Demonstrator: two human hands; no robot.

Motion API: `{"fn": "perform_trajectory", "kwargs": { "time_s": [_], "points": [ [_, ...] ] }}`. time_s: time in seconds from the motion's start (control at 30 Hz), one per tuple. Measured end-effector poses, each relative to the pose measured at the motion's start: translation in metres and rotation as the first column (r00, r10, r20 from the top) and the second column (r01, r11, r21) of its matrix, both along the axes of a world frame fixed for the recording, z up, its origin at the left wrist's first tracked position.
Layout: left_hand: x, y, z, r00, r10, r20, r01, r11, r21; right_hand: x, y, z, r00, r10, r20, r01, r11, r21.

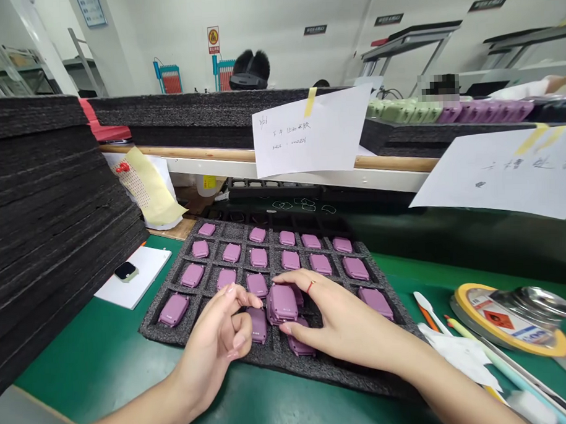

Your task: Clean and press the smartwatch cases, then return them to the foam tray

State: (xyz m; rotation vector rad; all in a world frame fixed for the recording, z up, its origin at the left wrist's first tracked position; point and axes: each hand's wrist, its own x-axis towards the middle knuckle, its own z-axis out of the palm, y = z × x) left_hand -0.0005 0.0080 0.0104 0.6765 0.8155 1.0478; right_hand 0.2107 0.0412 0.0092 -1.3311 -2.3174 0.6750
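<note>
Right grip: the right hand [335, 312] is pinching 1 purple case [283, 303] between thumb and fingers.
Left grip: the left hand [217, 332] is curling loosely beside it; whether it is holding anything, I cannot tell.
Held case: showing smooth satin sides and rounded corners, hovering over the tray's near middle.
Progress: 1 case is being handled; others are filling many pockets; nothing is marking finished from waiting.
Tray [269, 356]: coarse black foam is forming square pockets.
Tabletop [145, 390]: glossy green is spreading underneath.
Foam stack [56, 232]: layered slabs are rising leftward.
</note>
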Motion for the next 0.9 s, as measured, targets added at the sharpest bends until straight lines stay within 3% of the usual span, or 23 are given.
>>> {"fn": "perform_trajectory", "kwargs": {
  "time_s": [0.13, 0.3, 0.4, 0.5, 0.6, 0.73, 0.9],
  "points": [
    [0.000, -0.004, -0.005, 1.000, 0.000, -0.009, 0.000, 1.000, -0.009, -0.012, 0.002, 0.013, 0.991, 0.040, 0.128, -0.037, 0.999, -0.026],
    [-0.003, -0.005, -0.009, 0.998, -0.064, -0.028, 0.064, 0.998, 0.006, -0.032, 0.011, 0.031, 0.921, 0.097, 0.378, -0.090, 0.995, -0.037],
    [-0.003, -0.004, -0.009, 0.997, -0.063, -0.036, 0.063, 0.998, -0.004, -0.037, 0.025, 0.041, 0.912, 0.124, 0.390, -0.121, 0.992, -0.032],
    [-0.001, -0.001, -0.008, 0.992, -0.107, -0.060, 0.108, 0.994, 0.007, -0.042, 0.055, 0.048, 0.930, 0.079, 0.360, -0.095, 0.995, 0.026],
    [0.001, 0.001, -0.009, 0.974, -0.156, -0.164, 0.165, 0.985, 0.040, -0.058, 0.097, 0.044, 0.948, -0.018, 0.319, -0.025, 0.991, 0.128],
    [0.005, 0.003, -0.014, 0.946, -0.174, -0.275, 0.207, 0.974, 0.093, -0.086, 0.146, 0.022, 0.957, -0.072, 0.280, 0.018, 0.981, 0.192],
    [0.004, 0.003, -0.025, 0.921, -0.242, -0.304, 0.294, 0.945, 0.140, -0.094, 0.175, 0.002, 0.970, -0.038, 0.242, -0.001, 0.987, 0.159]
  ]
}}
